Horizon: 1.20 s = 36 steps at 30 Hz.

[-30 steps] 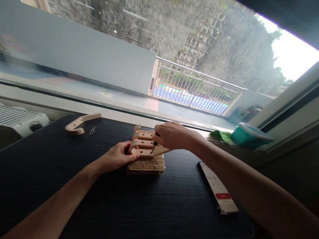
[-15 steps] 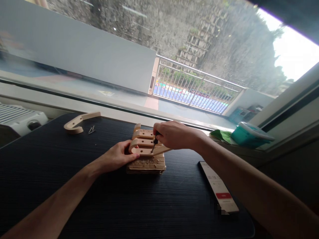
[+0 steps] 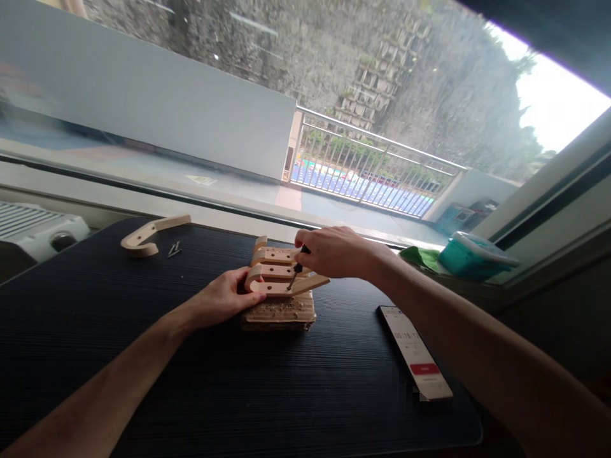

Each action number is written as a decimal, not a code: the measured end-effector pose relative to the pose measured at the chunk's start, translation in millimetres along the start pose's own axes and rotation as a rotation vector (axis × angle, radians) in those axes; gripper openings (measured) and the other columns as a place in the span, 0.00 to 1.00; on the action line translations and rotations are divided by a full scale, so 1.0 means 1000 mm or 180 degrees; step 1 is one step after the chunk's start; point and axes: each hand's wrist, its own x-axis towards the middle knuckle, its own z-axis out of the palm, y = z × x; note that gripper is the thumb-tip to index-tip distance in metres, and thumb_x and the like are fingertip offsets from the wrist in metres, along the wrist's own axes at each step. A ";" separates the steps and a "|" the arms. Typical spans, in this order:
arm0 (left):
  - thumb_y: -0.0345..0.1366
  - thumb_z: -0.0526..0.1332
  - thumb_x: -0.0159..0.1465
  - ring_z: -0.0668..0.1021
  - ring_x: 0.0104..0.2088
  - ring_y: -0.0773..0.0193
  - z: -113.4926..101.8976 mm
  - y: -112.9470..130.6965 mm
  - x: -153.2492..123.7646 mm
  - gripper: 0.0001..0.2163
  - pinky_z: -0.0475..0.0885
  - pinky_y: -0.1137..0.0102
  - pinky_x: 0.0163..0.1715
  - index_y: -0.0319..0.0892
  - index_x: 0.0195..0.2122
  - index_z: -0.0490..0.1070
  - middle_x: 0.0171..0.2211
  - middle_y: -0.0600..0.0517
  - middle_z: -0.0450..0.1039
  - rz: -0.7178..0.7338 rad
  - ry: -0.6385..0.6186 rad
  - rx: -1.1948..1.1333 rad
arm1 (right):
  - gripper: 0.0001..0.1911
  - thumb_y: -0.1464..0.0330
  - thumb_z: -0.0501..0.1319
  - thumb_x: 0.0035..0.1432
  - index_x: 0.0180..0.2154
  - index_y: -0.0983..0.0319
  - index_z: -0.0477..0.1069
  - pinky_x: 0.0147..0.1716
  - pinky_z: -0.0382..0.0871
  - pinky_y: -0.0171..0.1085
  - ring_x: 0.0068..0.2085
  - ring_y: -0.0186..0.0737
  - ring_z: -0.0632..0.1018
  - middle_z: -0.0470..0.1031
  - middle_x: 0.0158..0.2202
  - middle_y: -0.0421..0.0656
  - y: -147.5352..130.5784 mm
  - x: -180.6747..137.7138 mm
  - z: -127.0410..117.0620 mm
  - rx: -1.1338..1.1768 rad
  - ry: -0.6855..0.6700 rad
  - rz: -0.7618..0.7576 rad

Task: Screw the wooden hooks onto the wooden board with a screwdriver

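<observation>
Several wooden hooks (image 3: 274, 272) lie side by side on a cardboard pad (image 3: 281, 312) in the middle of the black table (image 3: 238, 388). My left hand (image 3: 225, 296) grips the curved end of the nearest hook, fingers wrapped round it. My right hand (image 3: 334, 252) is closed on a small screwdriver (image 3: 296, 272), whose tip stands on the nearest hook. Wood shavings lie on the cardboard.
One loose wooden hook (image 3: 146, 234) and a few screws (image 3: 174, 249) lie at the table's far left. A phone (image 3: 415, 359) with a lit screen lies to the right. A teal box (image 3: 472, 254) and green cloth (image 3: 420, 256) sit on the sill. A white appliance (image 3: 38, 230) stands left.
My right hand has lifted slightly, showing more of the screwdriver shaft. The left hand keeps its hold on the hook. The view has shifted a little.
</observation>
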 end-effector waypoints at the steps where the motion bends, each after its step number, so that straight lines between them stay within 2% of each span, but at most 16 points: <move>1: 0.45 0.63 0.51 0.78 0.35 0.59 0.000 -0.001 0.000 0.16 0.72 0.72 0.33 0.41 0.38 0.71 0.33 0.52 0.76 -0.0002 -0.0009 -0.0034 | 0.17 0.61 0.50 0.61 0.45 0.61 0.70 0.27 0.56 0.36 0.32 0.39 0.73 0.77 0.36 0.47 0.001 0.000 0.000 0.0042 0.0069 -0.0091; 4: 0.44 0.63 0.51 0.77 0.39 0.58 0.000 -0.001 0.001 0.19 0.72 0.71 0.37 0.41 0.41 0.71 0.37 0.52 0.77 0.0019 -0.0102 -0.0157 | 0.14 0.65 0.49 0.62 0.41 0.61 0.71 0.29 0.57 0.35 0.33 0.37 0.73 0.77 0.37 0.45 0.002 0.000 0.001 0.0199 0.0282 -0.0450; 7: 0.45 0.63 0.51 0.77 0.41 0.57 -0.001 0.000 0.001 0.21 0.72 0.70 0.39 0.41 0.44 0.70 0.38 0.52 0.77 -0.0005 -0.0119 -0.0075 | 0.13 0.68 0.48 0.62 0.39 0.64 0.70 0.29 0.56 0.35 0.32 0.36 0.72 0.76 0.35 0.46 0.000 0.002 0.005 0.0167 0.0389 -0.0595; 11: 0.47 0.61 0.53 0.78 0.39 0.57 -0.001 0.002 0.000 0.19 0.72 0.70 0.37 0.40 0.42 0.70 0.35 0.52 0.77 -0.0070 -0.0088 0.0089 | 0.13 0.69 0.48 0.63 0.38 0.66 0.70 0.27 0.56 0.35 0.29 0.36 0.72 0.76 0.32 0.47 -0.004 0.005 0.008 0.0028 0.0381 -0.0467; 16: 0.45 0.61 0.53 0.78 0.40 0.57 -0.002 0.001 0.001 0.18 0.72 0.70 0.38 0.41 0.42 0.69 0.37 0.52 0.77 -0.0008 -0.0190 -0.0010 | 0.18 0.66 0.46 0.64 0.36 0.68 0.72 0.26 0.56 0.36 0.29 0.37 0.73 0.76 0.31 0.51 -0.007 0.010 0.011 -0.0022 0.0352 -0.0010; 20: 0.46 0.61 0.53 0.78 0.38 0.58 -0.002 -0.003 0.001 0.17 0.72 0.71 0.35 0.41 0.40 0.69 0.34 0.53 0.76 -0.0020 -0.0137 0.0017 | 0.21 0.63 0.46 0.64 0.33 0.67 0.73 0.26 0.55 0.36 0.29 0.39 0.73 0.76 0.30 0.50 -0.005 0.011 0.009 -0.0099 0.0310 0.0106; 24: 0.46 0.61 0.52 0.78 0.37 0.58 -0.002 -0.004 0.000 0.17 0.72 0.72 0.34 0.42 0.40 0.70 0.33 0.53 0.76 0.0039 -0.0076 0.0064 | 0.16 0.59 0.52 0.59 0.38 0.62 0.73 0.26 0.55 0.35 0.29 0.37 0.72 0.76 0.32 0.45 0.000 0.006 0.001 0.0073 0.0123 -0.0153; 26: 0.46 0.61 0.52 0.78 0.36 0.59 -0.002 -0.002 -0.001 0.17 0.71 0.72 0.33 0.41 0.39 0.70 0.33 0.53 0.76 0.0040 -0.0075 0.0070 | 0.14 0.61 0.55 0.57 0.41 0.59 0.73 0.27 0.55 0.34 0.29 0.34 0.71 0.77 0.33 0.43 0.000 0.003 -0.003 0.0251 0.0092 -0.0317; 31: 0.46 0.61 0.53 0.78 0.35 0.59 -0.003 0.002 -0.002 0.18 0.71 0.72 0.32 0.41 0.41 0.70 0.33 0.53 0.76 0.0035 -0.0097 0.0048 | 0.10 0.68 0.54 0.57 0.38 0.60 0.73 0.26 0.54 0.32 0.27 0.32 0.68 0.76 0.32 0.42 -0.007 0.000 -0.012 0.0212 0.0013 -0.0506; 36: 0.46 0.62 0.52 0.78 0.37 0.57 -0.002 -0.001 0.000 0.19 0.72 0.71 0.35 0.41 0.42 0.71 0.34 0.52 0.76 0.0064 -0.0044 0.0012 | 0.13 0.70 0.51 0.60 0.37 0.62 0.73 0.28 0.55 0.33 0.28 0.32 0.68 0.76 0.32 0.43 -0.008 0.003 -0.015 0.0013 -0.0165 -0.0590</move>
